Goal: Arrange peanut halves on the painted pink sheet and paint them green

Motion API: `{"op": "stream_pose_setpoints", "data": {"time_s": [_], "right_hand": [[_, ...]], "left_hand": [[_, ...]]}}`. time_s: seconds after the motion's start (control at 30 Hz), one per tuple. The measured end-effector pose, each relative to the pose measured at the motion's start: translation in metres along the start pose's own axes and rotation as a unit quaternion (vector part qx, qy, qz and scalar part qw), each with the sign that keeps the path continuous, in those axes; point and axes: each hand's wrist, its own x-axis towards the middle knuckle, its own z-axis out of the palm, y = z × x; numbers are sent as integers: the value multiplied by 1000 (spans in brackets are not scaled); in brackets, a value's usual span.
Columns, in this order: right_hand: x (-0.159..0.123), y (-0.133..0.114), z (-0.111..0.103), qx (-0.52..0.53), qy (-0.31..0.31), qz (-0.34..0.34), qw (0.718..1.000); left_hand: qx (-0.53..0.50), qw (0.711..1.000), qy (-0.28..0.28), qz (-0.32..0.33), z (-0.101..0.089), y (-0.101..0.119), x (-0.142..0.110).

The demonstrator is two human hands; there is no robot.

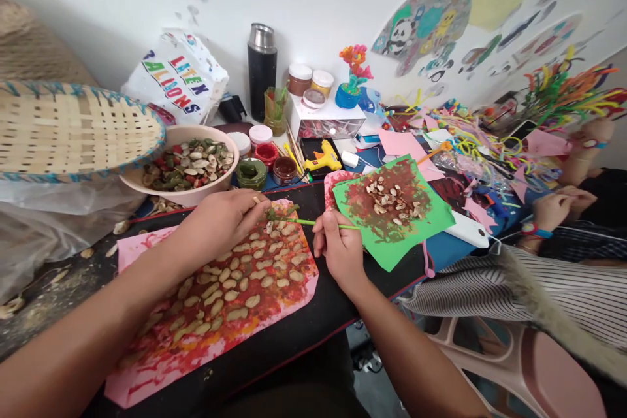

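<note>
With the pink sheet (306, 296) as your clock face, your left hand (223, 222) lies toward one o'clock, its fingertips pinched on a green-smeared peanut shell (284, 211), apparently to steady it. Your right hand (340, 251), between two and three, is closed around a slim green brush (318, 223), likely angled so its tip meets that shell. The other shells (230, 284) spread over the sheet, perhaps to keep them apart; the green paint jar (251, 176) stands past twelve, presumably for easy reach.
</note>
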Motion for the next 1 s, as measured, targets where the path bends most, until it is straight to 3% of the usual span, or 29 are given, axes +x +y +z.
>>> {"op": "stream_pose_setpoints", "data": {"time_s": [0.2, 0.8, 1.0], "right_hand": [[-1, 0, 1, 2, 5, 11, 1000], [0, -3, 0, -3, 11, 9, 1000], [7, -11, -15, -21, 62, -13, 998]], "left_hand": [[-27, 999, 23, 9, 1, 3, -1], [-19, 1000, 8, 5, 4, 0, 0], [-25, 999, 21, 5, -4, 0, -2]]}}
